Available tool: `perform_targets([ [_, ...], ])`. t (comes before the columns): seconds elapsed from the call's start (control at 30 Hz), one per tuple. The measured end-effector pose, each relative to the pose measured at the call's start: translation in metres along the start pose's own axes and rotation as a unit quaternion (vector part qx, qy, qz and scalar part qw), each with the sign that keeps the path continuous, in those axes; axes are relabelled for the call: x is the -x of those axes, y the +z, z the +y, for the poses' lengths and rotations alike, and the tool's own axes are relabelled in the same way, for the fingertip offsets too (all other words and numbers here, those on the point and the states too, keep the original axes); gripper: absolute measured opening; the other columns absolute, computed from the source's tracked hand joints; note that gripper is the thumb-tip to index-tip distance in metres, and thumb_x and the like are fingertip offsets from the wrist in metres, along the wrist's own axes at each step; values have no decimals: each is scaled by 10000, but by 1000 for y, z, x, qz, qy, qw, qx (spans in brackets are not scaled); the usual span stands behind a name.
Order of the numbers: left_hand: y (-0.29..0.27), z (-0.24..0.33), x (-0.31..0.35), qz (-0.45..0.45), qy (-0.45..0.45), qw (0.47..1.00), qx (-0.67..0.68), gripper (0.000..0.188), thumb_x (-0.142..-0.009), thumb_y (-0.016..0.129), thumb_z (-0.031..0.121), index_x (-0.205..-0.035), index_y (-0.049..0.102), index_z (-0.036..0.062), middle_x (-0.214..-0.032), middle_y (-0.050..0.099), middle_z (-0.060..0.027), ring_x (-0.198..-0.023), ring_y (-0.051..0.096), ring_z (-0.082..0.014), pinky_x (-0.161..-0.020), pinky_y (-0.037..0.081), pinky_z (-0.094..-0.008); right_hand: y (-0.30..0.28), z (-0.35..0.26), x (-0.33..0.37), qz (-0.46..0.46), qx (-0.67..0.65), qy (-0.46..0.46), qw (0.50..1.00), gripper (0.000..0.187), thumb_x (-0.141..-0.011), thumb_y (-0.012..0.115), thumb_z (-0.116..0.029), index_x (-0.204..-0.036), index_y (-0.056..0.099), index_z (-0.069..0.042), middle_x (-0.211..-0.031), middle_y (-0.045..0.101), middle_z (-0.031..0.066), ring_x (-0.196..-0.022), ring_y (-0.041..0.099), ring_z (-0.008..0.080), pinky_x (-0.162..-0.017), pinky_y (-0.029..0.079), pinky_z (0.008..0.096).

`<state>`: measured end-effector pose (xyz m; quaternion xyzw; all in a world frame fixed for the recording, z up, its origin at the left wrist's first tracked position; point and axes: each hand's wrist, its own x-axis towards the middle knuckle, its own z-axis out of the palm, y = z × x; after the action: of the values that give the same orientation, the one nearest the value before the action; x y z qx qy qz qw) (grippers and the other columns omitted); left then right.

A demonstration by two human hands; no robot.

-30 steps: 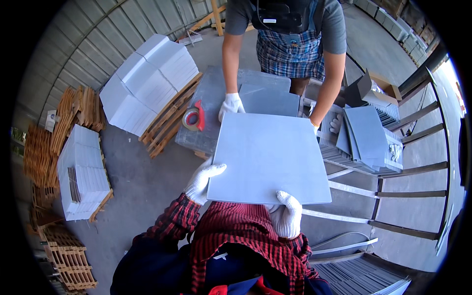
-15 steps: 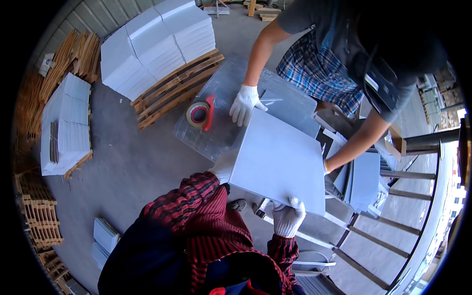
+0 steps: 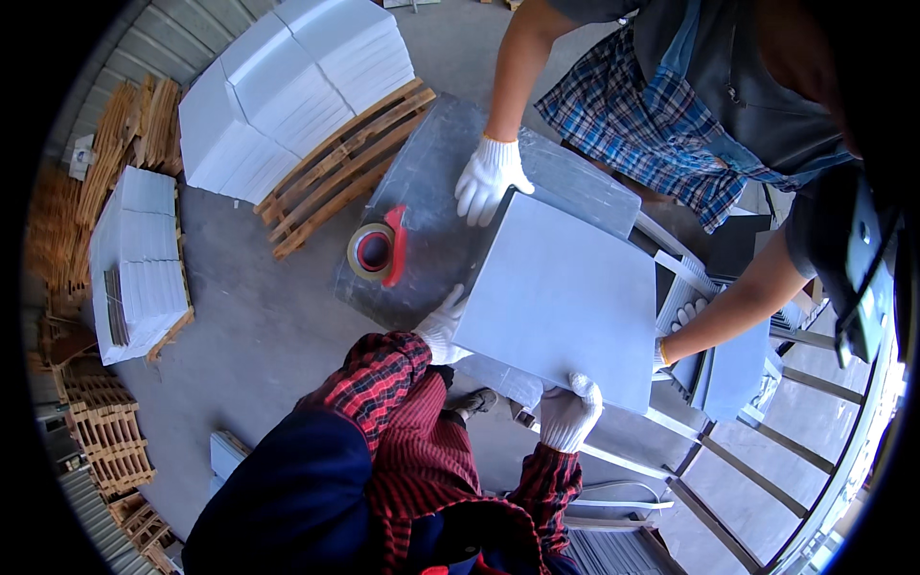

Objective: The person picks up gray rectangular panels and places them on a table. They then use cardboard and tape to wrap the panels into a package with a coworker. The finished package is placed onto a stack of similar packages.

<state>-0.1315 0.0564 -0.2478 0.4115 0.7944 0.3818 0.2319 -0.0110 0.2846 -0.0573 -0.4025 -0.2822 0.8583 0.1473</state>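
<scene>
A light grey square panel lies tilted across a sheet-covered table. My left hand, in a white knit glove, rests along its left edge with the fingers stretched out. At the near edge my right hand, gloved alike, grips the panel with its fingers curled over the top; its underside is hidden. A co-worker's gloved hand is spread by the far left corner. Their other hand reaches the right edge, mostly hidden. Left of the panel lies a tape dispenser with a red handle.
Stacks of white panels stand on a wooden pallet at the far left. A smaller stack is farther left, near piled pallets. A metal frame with bars runs along the right, where more grey panels lean.
My left hand's fingers now show beside the left edge; before, the hand was at the corner, mostly covered. My right hand keeps its grip. The co-worker leans differently, and the view has shifted.
</scene>
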Motion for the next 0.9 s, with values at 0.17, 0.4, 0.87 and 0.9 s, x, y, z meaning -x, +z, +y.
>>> perform_targets([
  [0.17,-60,74,-17,-147,-81,956,-242,604,-954,536,456,-1483,429,185,-1607,260,-111,-1502,138,-331,-1206,60,-610,4,12,-27,-2,-116,28,993,101,-767,691,-42,-722,601,-40,-814,636,44,-772,603,152,-671,480,278],
  [0.4,-69,87,-18,-190,-140,957,-170,617,-954,530,451,-1497,407,183,-1614,245,-115,-1500,134,-352,-1215,65,-576,-9,26,-44,-40,-115,44,992,28,-782,645,-38,-797,664,-25,-884,702,78,-838,675,214,-785,601,392],
  [0.87,-119,154,139,93,-234,968,-19,299,-913,652,201,-1161,665,35,-1195,668,-151,-1145,621,-308,-997,482,-399,-95,-50,20,-72,404,-26,912,437,-979,574,-264,-1303,582,28,-1098,695,128,-927,696,229,-786,582,379],
  [0.9,-117,145,120,95,-254,962,11,432,-923,655,230,-1305,586,42,-1300,623,-162,-1224,579,-302,-1052,437,-392,-98,-46,10,-3,414,-36,910,454,-979,579,-271,-1328,564,19,-1145,677,132,-956,686,219,-791,573,364],
])
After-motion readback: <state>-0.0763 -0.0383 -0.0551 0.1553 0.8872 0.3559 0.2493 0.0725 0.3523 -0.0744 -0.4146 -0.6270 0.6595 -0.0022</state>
